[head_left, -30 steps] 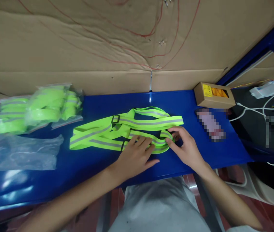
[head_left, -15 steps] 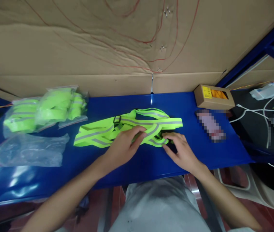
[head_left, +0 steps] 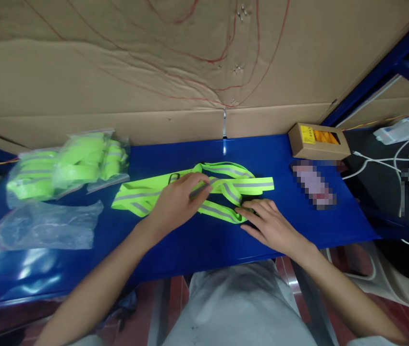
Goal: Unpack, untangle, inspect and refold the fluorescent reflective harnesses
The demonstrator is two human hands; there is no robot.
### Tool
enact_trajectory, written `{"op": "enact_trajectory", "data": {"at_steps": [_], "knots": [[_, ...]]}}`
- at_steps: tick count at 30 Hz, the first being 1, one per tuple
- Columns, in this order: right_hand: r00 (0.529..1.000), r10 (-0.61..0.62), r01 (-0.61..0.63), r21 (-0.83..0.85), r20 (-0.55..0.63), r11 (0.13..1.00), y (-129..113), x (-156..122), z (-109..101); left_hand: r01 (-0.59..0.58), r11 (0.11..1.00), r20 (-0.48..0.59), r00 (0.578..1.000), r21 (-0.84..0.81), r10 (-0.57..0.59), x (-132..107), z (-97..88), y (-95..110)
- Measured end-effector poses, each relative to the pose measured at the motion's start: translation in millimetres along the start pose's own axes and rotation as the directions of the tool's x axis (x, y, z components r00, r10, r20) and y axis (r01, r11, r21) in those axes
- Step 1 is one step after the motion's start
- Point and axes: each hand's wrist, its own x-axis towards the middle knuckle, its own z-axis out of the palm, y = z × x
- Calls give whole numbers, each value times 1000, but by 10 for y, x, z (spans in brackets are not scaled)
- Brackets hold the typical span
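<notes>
A neon yellow-green reflective strap [head_left: 222,210] with a grey stripe lies in loops on the blue table. My left hand [head_left: 179,197] is closed on a band of it near the middle, thumb and fingers pinching the strip. By the strap's lower right loop is my right hand [head_left: 267,221], its fingers touching the loop's edge and its thumb held apart. A black buckle [head_left: 174,178] shows just behind my left hand. Part of the strap is hidden beneath that hand.
Clear bags of folded neon straps [head_left: 80,161] sit at the table's left. Before them lies a flat clear plastic bag [head_left: 49,225]. A cardboard box [head_left: 316,142] and a pixelated phone-like object [head_left: 312,182] are on the right, beside white cables [head_left: 399,161].
My left hand has moved slightly left with its band of strap, covering part of the buckle. The right-hand loop has opened wider, and my right hand sits slightly lower.
</notes>
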Motion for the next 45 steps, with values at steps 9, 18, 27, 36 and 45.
{"op": "enact_trajectory", "data": {"at_steps": [9, 18, 27, 36, 45], "knots": [[988, 104, -106, -13, -111, 994, 7, 50, -74, -153, 926, 38, 988, 345, 149, -218, -26, 86], [977, -98, 102, 8, -192, 995, -144, 346, 76, -205, 935, 77, 979, 289, 190, -633, 289, 344], [942, -217, 207, -66, -256, 976, -115, 293, 130, 2, 925, -205, 975, 380, 82, -1246, 226, -28], [939, -252, 245, -59, -235, 968, -111, 269, 216, -66, 955, -207, 970, 290, 130, -1508, 190, -223], [974, -154, 148, -47, -164, 988, -23, 272, 253, 23, 999, -94, 995, -32, -26, -1486, 44, -336]]}}
